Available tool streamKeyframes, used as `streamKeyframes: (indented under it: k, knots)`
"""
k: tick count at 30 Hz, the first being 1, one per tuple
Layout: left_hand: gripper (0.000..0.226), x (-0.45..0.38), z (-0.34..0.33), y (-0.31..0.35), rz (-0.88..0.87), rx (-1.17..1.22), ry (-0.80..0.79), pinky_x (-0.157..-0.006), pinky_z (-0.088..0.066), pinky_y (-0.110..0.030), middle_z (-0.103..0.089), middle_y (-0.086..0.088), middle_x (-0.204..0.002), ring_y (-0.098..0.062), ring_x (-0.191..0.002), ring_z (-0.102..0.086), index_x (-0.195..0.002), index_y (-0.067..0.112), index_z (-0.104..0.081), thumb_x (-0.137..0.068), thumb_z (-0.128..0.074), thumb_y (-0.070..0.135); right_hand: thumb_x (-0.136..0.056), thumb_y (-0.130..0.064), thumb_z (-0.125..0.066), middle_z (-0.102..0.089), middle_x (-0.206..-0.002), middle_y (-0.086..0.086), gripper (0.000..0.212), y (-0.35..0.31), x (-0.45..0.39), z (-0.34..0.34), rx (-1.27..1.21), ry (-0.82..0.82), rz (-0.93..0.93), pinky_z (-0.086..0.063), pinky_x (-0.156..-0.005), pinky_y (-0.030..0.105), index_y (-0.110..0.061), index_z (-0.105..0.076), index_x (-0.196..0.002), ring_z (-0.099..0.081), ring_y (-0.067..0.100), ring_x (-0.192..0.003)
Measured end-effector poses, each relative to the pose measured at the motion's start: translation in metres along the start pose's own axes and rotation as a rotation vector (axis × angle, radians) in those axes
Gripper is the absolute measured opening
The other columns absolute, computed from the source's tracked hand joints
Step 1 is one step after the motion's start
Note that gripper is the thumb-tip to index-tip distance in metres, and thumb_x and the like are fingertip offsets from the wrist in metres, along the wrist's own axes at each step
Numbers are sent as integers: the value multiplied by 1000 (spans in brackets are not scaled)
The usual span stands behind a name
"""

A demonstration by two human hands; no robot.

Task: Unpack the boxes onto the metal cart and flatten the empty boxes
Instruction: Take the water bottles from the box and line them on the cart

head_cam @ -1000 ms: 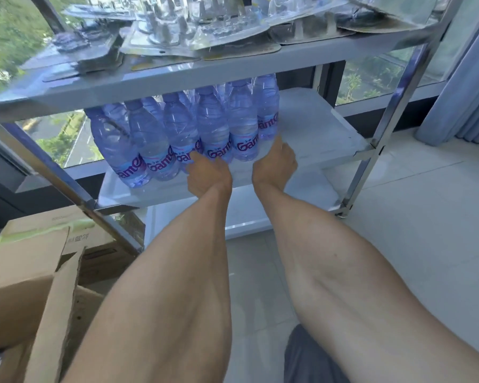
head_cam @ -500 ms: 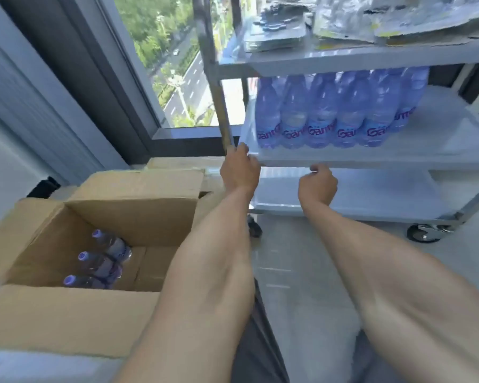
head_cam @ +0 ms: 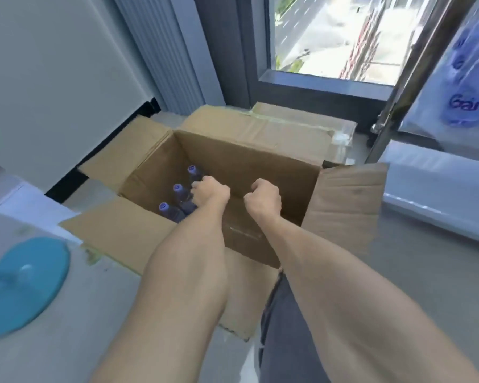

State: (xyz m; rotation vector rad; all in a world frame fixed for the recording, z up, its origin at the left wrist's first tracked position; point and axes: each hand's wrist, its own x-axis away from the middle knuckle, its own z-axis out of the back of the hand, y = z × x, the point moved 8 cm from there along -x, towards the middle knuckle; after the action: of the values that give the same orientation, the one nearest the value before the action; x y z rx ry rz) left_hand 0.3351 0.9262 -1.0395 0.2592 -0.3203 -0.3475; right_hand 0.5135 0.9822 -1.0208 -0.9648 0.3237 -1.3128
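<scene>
An open brown cardboard box (head_cam: pixel 249 153) stands on the floor in front of me, flaps spread out. Three purple-capped water bottles (head_cam: pixel 178 189) stand upright in a row along its left wall. My left hand (head_cam: pixel 209 192) is inside the box right against these bottles, fingers curled; whether it grips one is hidden. My right hand (head_cam: pixel 263 199) hovers over the bare middle of the box, curled and holding nothing. The metal cart (head_cam: pixel 437 186) is at the right edge, with wrapped water bottles (head_cam: pixel 459 87) on its middle shelf.
A second, taped cardboard box (head_cam: pixel 291 120) lies behind the open one, under the window (head_cam: pixel 329 37). The cart's steel post (head_cam: pixel 398 106) rises just right of it. A blue round object (head_cam: pixel 25 283) sits on a grey surface at the lower left. A white wall is on the left.
My view swung left from the cart to the open box. Both hands left the bottles on the cart's shelf and came down into the box, the left one reaching the three bottles.
</scene>
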Motion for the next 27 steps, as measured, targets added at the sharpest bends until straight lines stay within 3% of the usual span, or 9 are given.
streamKeyframes:
  k: [3,8,11,15,18,20,23,25,27]
  knots:
    - [62,-28,-28,-34,120,-70,-34,-104,-39,-45,-37,-18,-143,-35,-130,-42,-139,11,-48,-87,-66,40,-86,-13,-53,-56,-120,13,31,43,-2,-36,209,-64,-46,-47,-96,41,-14,-62,-115,-56,34,-112]
    - [69,-67,-54,-68,257,-202,-52,-108,-32,-51,-26,-26,-150,-41,-136,-30,-142,10,-41,-85,-67,40,-90,-22,-60,-51,-127,17,33,87,-19,-60,416,-97,-100,-41,-101,45,-11,-58,-121,-50,36,-120]
    - [75,-86,-51,-83,343,-251,6,-111,-24,-56,-16,-30,-156,-46,-142,-18,-147,7,-35,-86,-67,36,-90,-21,-59,-51,-125,17,32,85,-20,-77,554,-124,-18,-41,-99,44,-11,-58,-120,-50,36,-118]
    - [104,-102,-53,-97,430,-179,-39,-112,-24,-54,-8,-30,-157,-48,-144,-12,-153,1,-16,-76,-76,36,-90,-22,-58,-52,-120,17,30,82,-22,-100,630,-201,99,-42,-95,44,-11,-58,-117,-51,36,-113]
    - [106,-111,-52,-103,459,-87,12,-113,-27,-52,-7,-28,-159,-44,-145,-15,-154,-1,-8,-81,-74,39,-90,-23,-60,-52,-120,17,31,86,-25,-99,645,-187,71,-42,-95,44,-9,-59,-118,-52,37,-113]
    - [106,-113,-50,-100,448,-39,57,-109,-34,-45,-12,-26,-158,-39,-140,-28,-154,-4,-7,-83,-72,41,-90,-24,-60,-52,-121,17,32,85,-23,-98,655,-187,68,-42,-96,45,-9,-58,-118,-51,37,-114]
    - [88,-115,-44,-102,419,-50,153,-97,-41,-35,-31,-17,-146,-25,-120,-44,-152,-2,-21,-87,-66,38,-89,-26,-61,-51,-122,16,33,80,-17,-101,689,-188,102,-40,-99,45,-12,-57,-118,-50,36,-115]
    - [73,-111,-51,-105,417,-11,114,-98,-40,-35,-37,-15,-140,-25,-119,-46,-147,6,-33,-88,-68,33,-89,-26,-60,-51,-123,16,33,77,-8,-110,728,-220,147,-39,-100,47,-12,-56,-119,-50,37,-116]
    - [72,-101,-66,-105,364,50,12,-101,-40,-39,-37,-20,-139,-31,-121,-48,-143,11,-34,-84,-74,26,-90,-23,-58,-51,-123,17,31,80,-1,-116,733,-232,154,-39,-100,48,-12,-56,-120,-50,37,-116]
